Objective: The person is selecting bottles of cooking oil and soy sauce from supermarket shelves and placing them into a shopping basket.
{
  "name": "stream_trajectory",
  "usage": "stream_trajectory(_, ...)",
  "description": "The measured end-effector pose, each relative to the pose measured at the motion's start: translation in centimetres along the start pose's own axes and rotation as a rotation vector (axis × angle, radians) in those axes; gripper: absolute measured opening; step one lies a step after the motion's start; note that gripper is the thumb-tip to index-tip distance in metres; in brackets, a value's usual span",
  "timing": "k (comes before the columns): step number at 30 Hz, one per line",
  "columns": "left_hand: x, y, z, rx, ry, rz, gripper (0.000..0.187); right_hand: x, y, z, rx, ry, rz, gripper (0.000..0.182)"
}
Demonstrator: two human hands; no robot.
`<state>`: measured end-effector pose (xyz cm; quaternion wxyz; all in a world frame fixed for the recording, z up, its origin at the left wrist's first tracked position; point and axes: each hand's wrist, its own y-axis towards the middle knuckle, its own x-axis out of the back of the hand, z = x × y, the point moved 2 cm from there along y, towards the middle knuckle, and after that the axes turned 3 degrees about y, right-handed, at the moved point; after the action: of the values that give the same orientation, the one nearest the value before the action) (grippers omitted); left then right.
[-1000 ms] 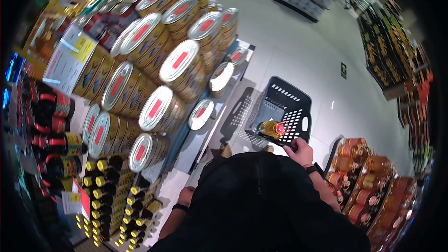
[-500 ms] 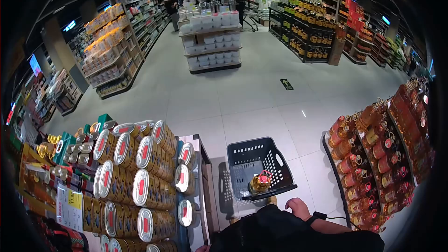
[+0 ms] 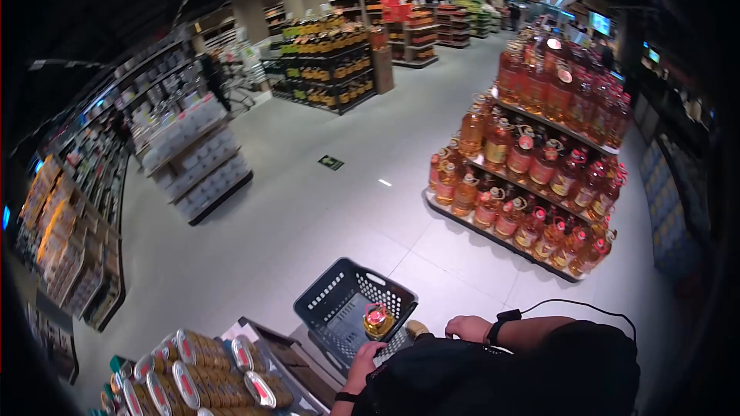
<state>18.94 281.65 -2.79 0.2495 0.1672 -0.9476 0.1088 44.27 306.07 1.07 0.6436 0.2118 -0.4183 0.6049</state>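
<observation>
A dark grey shopping basket (image 3: 324,293) with perforated sides stands on the floor in front of me. One bottle of golden oil (image 3: 377,323) with a red cap and handle is inside it. My left hand (image 3: 365,357) overlaps the basket's near edge in this view, its fingers pointing right and only partly visible. To the right of the basket, my right hand (image 3: 467,328) hangs in front of my dark top, with loosely bent fingers and nothing in it. A black band with a cable is on the right wrist.
Gold oval tins (image 3: 196,374) are stacked at the lower left beside a wooden-sided stand (image 3: 289,366). On the right, a tiered display of large oil bottles (image 3: 532,185) rises from the floor. Shelves of white containers (image 3: 193,146) and dark bottles (image 3: 324,62) stand farther off.
The view has turned right, so the shelves and tins shift left and the bottle display fills more of the right side. My left hand has come up into view beside the basket.
</observation>
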Motion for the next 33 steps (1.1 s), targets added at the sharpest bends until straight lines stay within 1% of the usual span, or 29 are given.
stream_trajectory(1,-0.3,1.6,-0.2,-0.065,0.019,-0.097,0.054,-0.2,-0.3,-1.0,-0.02,-0.01,0.02,0.017)
stream_trajectory(2,-0.6,2.3,-0.2,-0.08,0.021,-0.071,0.054,-0.5,-0.7,-1.8,-0.021,-0.017,0.059,0.017)
stream_trajectory(4,0.4,3.3,-2.5,0.366,0.15,-0.014,0.06,-0.4,-1.7,-2.6,-0.092,-0.007,0.05,0.016)
stream_trajectory(5,-0.4,4.7,-0.7,0.321,0.222,-0.026,0.055,-0.3,-2.3,-3.1,-0.137,0.017,0.044,0.015)
stream_trajectory(6,-0.3,5.5,-0.7,0.307,0.23,-0.007,0.055,0.2,-2.5,-3.3,-0.176,0.041,0.039,0.015)
stream_trajectory(7,-0.2,6.3,-0.9,0.312,0.191,0.047,0.049,0.6,-2.7,-3.4,-0.193,0.05,0.025,0.015)
stream_trajectory(8,-0.2,7.1,-1.1,0.317,0.152,0.102,0.044,0.9,-3.0,-3.5,-0.246,0.053,0.094,0.021)
stream_trajectory(9,-0.1,7.5,-0.9,0.311,0.16,0.115,0.044,1.4,-3.1,-3.5,-0.293,0.056,0.17,0.029)
stream_trajectory(10,0.0,7.6,-0.5,0.261,0.068,0.039,0.038,2.0,-3.2,-3.9,-0.304,0.066,0.162,0.029)
stream_trajectory(11,0.3,7.9,-0.2,0.21,-0.025,-0.037,0.033,2.6,-3.2,-4.3,-0.244,0.088,0.158,0.031)
stream_trajectory(13,0.9,8.6,0.3,0.167,0.007,-0.076,0.031,4.2,-2.8,-5.1,-0.13,0.073,0.144,0.037)
stream_trajectory(14,1.3,8.9,0.5,0.156,0.038,-0.084,0.031,4.3,-2.1,-5.9,-0.134,0.081,0.14,0.037)
stream_trajectory(16,2.4,9.9,0.9,0.133,0.112,-0.092,0.03,4.0,-0.1,-7.3,0.1,0.06,-0.033,0.041)
stream_trajectory(17,3.0,10.5,1.2,0.113,0.151,-0.095,0.03,3.6,1.2,-8.3,0.036,0.146,0.021,0.044)
stream_trajectory(18,3.7,11.1,1.5,0.093,0.191,-0.097,0.03,4.3,2.6,-8.8,0.031,0.153,0.016,0.044)
stream_trajectory(20,5.3,12.3,2.2,0.054,0.267,-0.097,0.031,5.8,5.8,-9.1,0.161,0.043,0.105,0.044)
stream_trajectory(22,6.5,13.6,2.9,0.0,0.333,-0.096,0.031,6.2,9.8,-9.9,0.19,-0.083,0.143,0.042)
stream_trajectory(23,6.9,14.0,3.2,-0.03,0.367,-0.099,0.032,6.6,11.0,-9.9,0.252,-0.057,-0.008,0.036)
stream_trajectory(24,7.4,14.6,3.6,-0.061,0.403,-0.103,0.033,7.1,11.9,-10.5,0.252,-0.055,-0.008,0.036)
stream_trajectory(25,7.8,15.3,2.1,-0.06,0.404,-0.103,0.033,7.8,12.7,-11.2,0.283,-0.053,-0.059,0.026)
stream_trajectory(26,8.3,16.0,0.8,0.049,0.418,-0.054,0.031,8.3,13.3,-11.8,0.313,-0.051,-0.111,0.018)
stream_trajectory(27,8.9,16.9,-1.2,0.158,0.432,-0.005,0.029,8.5,13.7,-12.9,0.303,-0.119,-0.133,0.012)
stream_trajectory(28,9.3,18.1,-2.8,0.266,0.444,0.044,0.028,9.8,13.5,-13.6,0.303,-0.117,-0.133,0.012)
stream_trajectory(29,9.6,18.7,-4.7,0.283,0.443,0.046,0.028,11.4,12.6,-13.4,0.256,-0.146,-0.08,0.012)
stream_trajectory(30,10.0,19.7,-6.5,0.34,0.385,0.062,0.027,12.5,12.1,-13.6,0.21,-0.176,-0.027,0.011)
stream_trajectory(31,10.4,20.6,-7.9,0.397,0.327,0.077,0.026,12.9,12.2,-14.4,0.15,-0.137,0.04,0.012)
stream_trajectory(32,10.8,21.2,-8.2,0.454,0.267,0.09,0.025,13.6,12.4,-15.4,0.148,-0.083,0.074,0.015)
stream_trajectory(33,10.8,21.0,-6.8,0.417,0.224,0.081,0.026,15.1,12.6,-15.1,0.096,-0.024,0.156,0.018)
